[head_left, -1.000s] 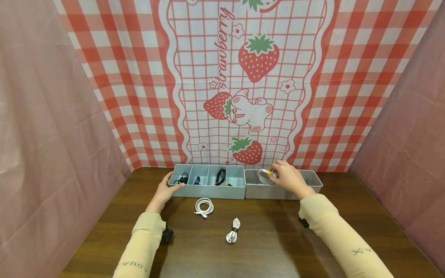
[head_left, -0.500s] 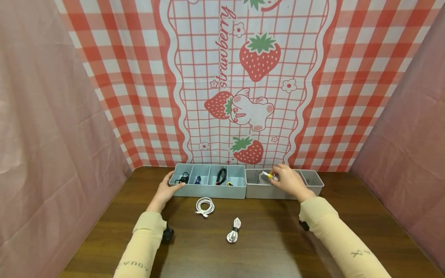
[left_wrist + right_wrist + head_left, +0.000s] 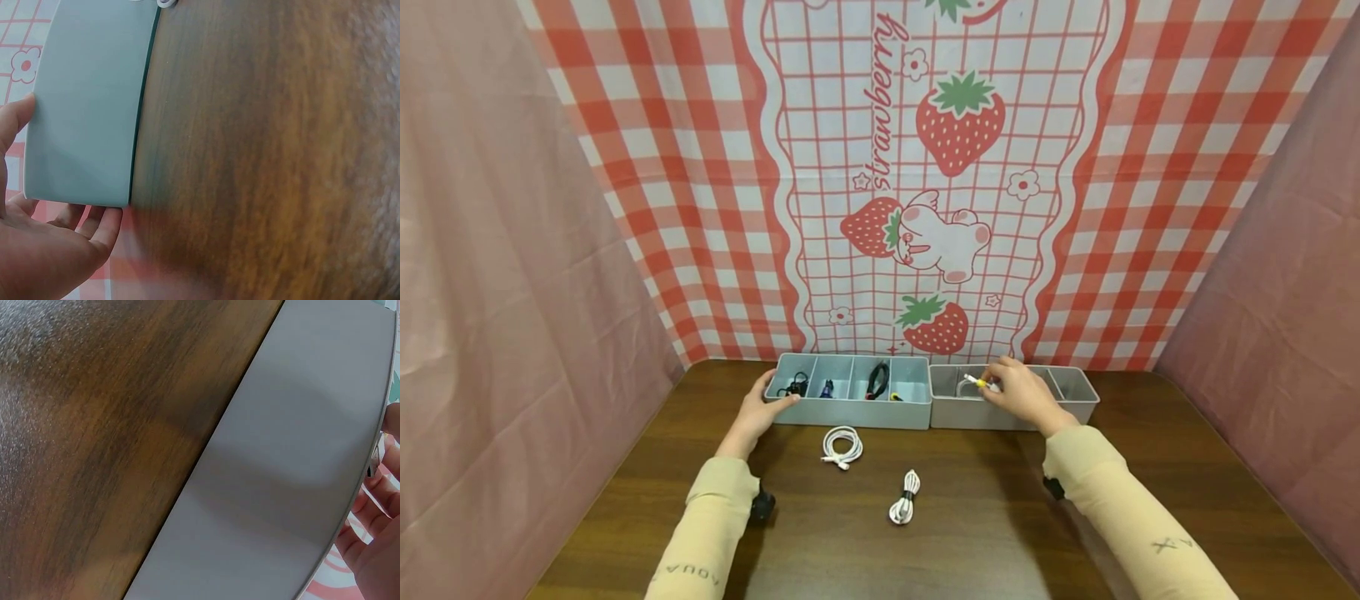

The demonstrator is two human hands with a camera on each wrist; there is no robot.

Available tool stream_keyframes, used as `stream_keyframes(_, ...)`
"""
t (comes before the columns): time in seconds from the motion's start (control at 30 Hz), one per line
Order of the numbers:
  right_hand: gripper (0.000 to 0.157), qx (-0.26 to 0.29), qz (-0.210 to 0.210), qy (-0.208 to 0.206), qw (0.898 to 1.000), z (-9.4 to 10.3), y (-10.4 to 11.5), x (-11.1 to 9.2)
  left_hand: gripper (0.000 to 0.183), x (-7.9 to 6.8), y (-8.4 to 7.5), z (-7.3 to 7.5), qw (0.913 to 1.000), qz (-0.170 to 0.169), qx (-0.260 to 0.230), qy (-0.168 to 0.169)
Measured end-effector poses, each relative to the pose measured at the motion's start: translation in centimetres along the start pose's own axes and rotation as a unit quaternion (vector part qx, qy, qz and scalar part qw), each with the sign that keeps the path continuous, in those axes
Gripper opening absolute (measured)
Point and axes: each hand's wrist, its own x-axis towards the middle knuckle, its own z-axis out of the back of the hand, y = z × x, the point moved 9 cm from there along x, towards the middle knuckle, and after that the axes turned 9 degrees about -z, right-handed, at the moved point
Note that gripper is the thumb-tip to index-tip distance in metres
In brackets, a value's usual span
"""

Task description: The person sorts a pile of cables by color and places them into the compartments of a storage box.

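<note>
My left hand (image 3: 756, 418) grips the left end of the light blue divided organizer box (image 3: 850, 412), thumb at its front rim and fingers along the end wall in the left wrist view. Over the grey divided organizer box (image 3: 985, 414), my right hand (image 3: 1026, 392) pinches a white cable (image 3: 972, 381) with a yellow band near its plug. The right wrist view shows the box's front wall hiding most of that cable. On the table lie a coiled white cable (image 3: 842, 447) and a white cable bundled with a black tie (image 3: 906, 497).
Compartments of the blue box hold a tangled black cable (image 3: 795, 386), a small blue-ended item (image 3: 827, 388), a looped black cable (image 3: 877, 381) and a small yellow-and-black piece (image 3: 896, 397). Both boxes stand end to end at the table's (image 3: 970, 542) back edge, before a strawberry-print cloth (image 3: 958, 125).
The right hand has lowered the yellow-banded white cable slightly into the grey box, and less of its coil shows. The left hand stays at the blue box's end.
</note>
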Motion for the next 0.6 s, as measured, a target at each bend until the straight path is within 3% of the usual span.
stream_keyframes(0.27,0.014,-0.004,0.007,-0.007,1.000,0.6,0.2,-0.2,0.079,0.0,0.0,0.0,1.0000,-0.001,-0.001,-0.001)
stream_keyframes(0.6,0.021,-0.074,0.072,-0.068,0.992,2.4,1.7,-0.7,0.079,-0.1,-0.1,0.0,1.0000,-0.004,-0.005,-0.001)
